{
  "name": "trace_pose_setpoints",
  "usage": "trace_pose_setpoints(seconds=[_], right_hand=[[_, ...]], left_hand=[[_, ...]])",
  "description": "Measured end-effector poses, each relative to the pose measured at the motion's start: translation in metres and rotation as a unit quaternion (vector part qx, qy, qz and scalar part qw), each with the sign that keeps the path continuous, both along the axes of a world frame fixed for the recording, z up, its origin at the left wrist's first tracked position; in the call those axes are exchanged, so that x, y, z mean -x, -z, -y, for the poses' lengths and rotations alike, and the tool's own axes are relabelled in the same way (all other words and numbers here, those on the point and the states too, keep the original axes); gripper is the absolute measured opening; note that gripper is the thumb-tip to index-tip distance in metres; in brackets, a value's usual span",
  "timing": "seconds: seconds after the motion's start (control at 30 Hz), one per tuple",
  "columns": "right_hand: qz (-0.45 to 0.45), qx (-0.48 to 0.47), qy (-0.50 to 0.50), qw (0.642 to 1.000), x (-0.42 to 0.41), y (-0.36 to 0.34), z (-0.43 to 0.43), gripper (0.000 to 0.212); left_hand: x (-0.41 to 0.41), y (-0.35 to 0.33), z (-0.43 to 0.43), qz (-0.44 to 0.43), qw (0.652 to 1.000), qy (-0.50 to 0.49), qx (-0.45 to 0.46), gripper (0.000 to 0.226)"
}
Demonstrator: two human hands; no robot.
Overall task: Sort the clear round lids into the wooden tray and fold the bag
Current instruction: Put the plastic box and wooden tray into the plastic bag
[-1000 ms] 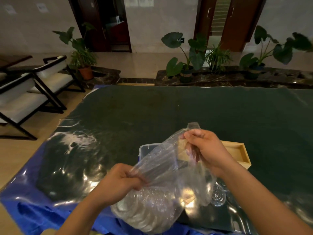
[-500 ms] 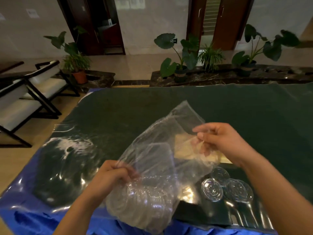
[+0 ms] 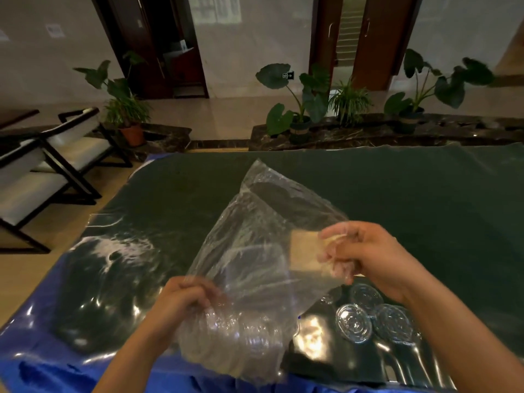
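Fingers of the left hand (image 3: pixel 181 300) and right hand (image 3: pixel 365 256) pinch the clear plastic bag (image 3: pixel 255 265), held above the green table (image 3: pixel 397 194); clear round lids (image 3: pixel 353 323) lie near right.

Pale glossy walls (image 3: pixel 255 38) and dark wooden doors (image 3: pixel 371 41) fill the top; potted plants (image 3: pixel 300 103) line a dark stone ledge (image 3: pixel 368 134) — white-cushioned chairs (image 3: pixel 51 163) sit on the tan floor (image 3: pixel 34 265) at left.

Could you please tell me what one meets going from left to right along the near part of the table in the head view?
Left hand → clear plastic bag → middle clear lid → right-most clear lid. The right hand sits higher, overlapping the bag, so it is left out.
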State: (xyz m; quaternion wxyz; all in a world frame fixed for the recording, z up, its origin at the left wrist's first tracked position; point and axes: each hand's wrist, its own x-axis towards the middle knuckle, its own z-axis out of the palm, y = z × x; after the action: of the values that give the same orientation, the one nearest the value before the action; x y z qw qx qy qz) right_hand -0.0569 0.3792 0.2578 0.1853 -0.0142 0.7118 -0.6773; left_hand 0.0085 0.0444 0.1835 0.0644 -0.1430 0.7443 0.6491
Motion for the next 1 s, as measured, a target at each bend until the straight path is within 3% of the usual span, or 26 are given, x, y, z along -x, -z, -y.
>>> trace_pose_setpoints(seconds=[0.07,0.17,0.27,0.33,0.37,0.43,0.47,0.5,0.57,0.63,0.73,0.87,1.0], right_hand=[[-0.014,-0.031,-0.068,0.997,-0.006,-0.004,0.004,0.038],[-0.097,-0.107,-0.042,0.989,-0.004,-0.007,0.015,0.054],[-0.128,-0.071,-0.036,0.989,-0.003,-0.009,0.030,0.033],[-0.102,0.008,-0.006,0.995,-0.004,-0.009,0.037,0.029],[-0.080,0.060,0.018,0.995,-0.004,-0.009,0.040,0.031],[-0.037,0.151,0.039,0.987,-0.007,-0.006,0.047,0.035],[-0.021,0.174,0.035,0.984,-0.010,-0.004,0.053,0.034],[-0.013,0.184,0.028,0.982,-0.014,-0.001,0.059,0.033],[-0.023,0.163,0.010,0.986,-0.021,0.005,0.070,0.025],[-0.049,0.114,-0.019,0.992,-0.030,0.006,0.075,0.013],[-0.064,0.104,-0.001,0.993,-0.031,-0.002,0.059,0.011],[-0.090,0.134,0.206,0.965,-0.023,-0.011,0.008,0.012],[-0.116,-0.041,0.140,0.982,-0.027,-0.004,-0.019,0.019]], left_hand=[[0.003,0.005,0.003,-0.004,1.000,0.007,0.011,0.032],[0.003,0.004,0.005,0.006,0.998,0.049,0.035,0.021],[0.006,-0.003,0.000,0.002,0.999,0.031,0.039,0.028],[0.011,-0.007,-0.005,-0.034,0.994,-0.030,0.101,0.038],[0.011,-0.009,-0.010,-0.064,0.979,-0.078,0.176,0.045],[0.001,-0.013,-0.027,-0.177,0.911,-0.189,0.322,0.046],[-0.006,-0.014,-0.041,-0.229,0.893,-0.210,0.324,0.036],[-0.011,-0.019,-0.058,-0.241,0.914,-0.184,0.270,0.031],[-0.007,-0.033,-0.093,-0.173,0.978,-0.087,0.077,0.035],[0.005,-0.040,-0.117,-0.115,0.990,-0.052,-0.062,0.036],[0.013,-0.049,-0.129,-0.151,0.983,-0.077,-0.075,0.019],[0.009,-0.046,-0.117,-0.170,0.966,-0.159,-0.111,0.029],[0.007,-0.047,-0.106,-0.162,0.968,-0.157,-0.108,0.026]])
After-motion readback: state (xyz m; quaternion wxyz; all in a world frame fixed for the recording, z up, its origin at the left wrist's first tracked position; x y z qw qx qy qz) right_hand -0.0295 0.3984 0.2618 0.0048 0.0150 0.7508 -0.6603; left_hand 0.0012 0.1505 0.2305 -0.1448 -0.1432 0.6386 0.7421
